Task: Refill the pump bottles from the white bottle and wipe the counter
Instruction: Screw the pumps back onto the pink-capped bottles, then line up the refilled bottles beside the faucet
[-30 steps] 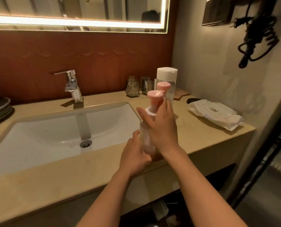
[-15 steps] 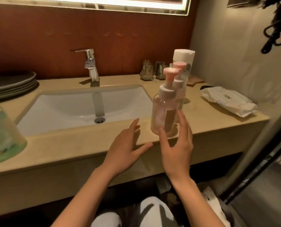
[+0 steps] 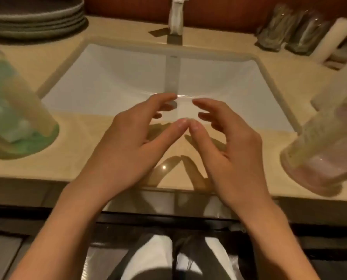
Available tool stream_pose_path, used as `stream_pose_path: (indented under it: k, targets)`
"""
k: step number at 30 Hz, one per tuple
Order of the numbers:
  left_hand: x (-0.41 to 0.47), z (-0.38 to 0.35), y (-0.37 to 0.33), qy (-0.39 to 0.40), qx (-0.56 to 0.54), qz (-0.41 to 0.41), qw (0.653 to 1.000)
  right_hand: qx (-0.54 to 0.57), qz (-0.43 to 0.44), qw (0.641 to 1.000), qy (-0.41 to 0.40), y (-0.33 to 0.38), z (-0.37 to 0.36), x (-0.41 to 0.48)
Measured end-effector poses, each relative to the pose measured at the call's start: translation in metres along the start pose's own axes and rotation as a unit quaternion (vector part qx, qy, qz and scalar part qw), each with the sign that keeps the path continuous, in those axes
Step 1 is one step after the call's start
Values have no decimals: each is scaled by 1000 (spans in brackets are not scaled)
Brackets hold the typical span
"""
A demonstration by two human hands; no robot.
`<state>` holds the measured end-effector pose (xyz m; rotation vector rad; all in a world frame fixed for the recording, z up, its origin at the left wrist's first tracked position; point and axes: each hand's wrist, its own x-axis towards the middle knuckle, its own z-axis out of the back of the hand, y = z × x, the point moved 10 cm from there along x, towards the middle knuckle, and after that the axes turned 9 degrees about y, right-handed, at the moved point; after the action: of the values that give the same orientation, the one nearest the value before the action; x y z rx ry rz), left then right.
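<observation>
Both hands, the left hand (image 3: 128, 142) and the right hand (image 3: 227, 146), hover empty with spread fingers, thumbs touching, over the beige stone table (image 3: 71, 166) front edge, while the clear pink-tinted plastic pump bottle (image 3: 326, 150) stands at 3 o'clock.

We have one view only — a head-worn camera tilted steeply down, close above the sink (image 3: 128, 81) and counter (image 3: 77, 162) front edge, facing the faucet (image 3: 175, 19) wall — our legs show beneath; no second view shares anything.
</observation>
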<state>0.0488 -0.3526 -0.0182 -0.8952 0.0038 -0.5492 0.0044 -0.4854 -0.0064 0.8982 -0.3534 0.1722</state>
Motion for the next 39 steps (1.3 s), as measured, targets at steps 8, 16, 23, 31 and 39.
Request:
stream_pose_path:
  k: [8, 16, 23, 31, 39]
  targets:
    - [27, 26, 51, 1, -103, 154, 983, 11, -77, 973, 217, -7, -71, 83]
    - [-14, 54, 41, 129, -116, 304, 937, 44, -120, 925, 358, 40, -96, 114]
    - [-59, 120, -2, 147, -93, 361, 916, 49, -13, 899, 435, 115, -95, 135]
    - [-114, 202, 19, 29, -44, 430, 902, 52, 64, 846, 527, 167, -133, 128]
    - [-113, 265, 72, -118, -8, 377, 919, 86, 18, 877, 472, 177, -180, 123]
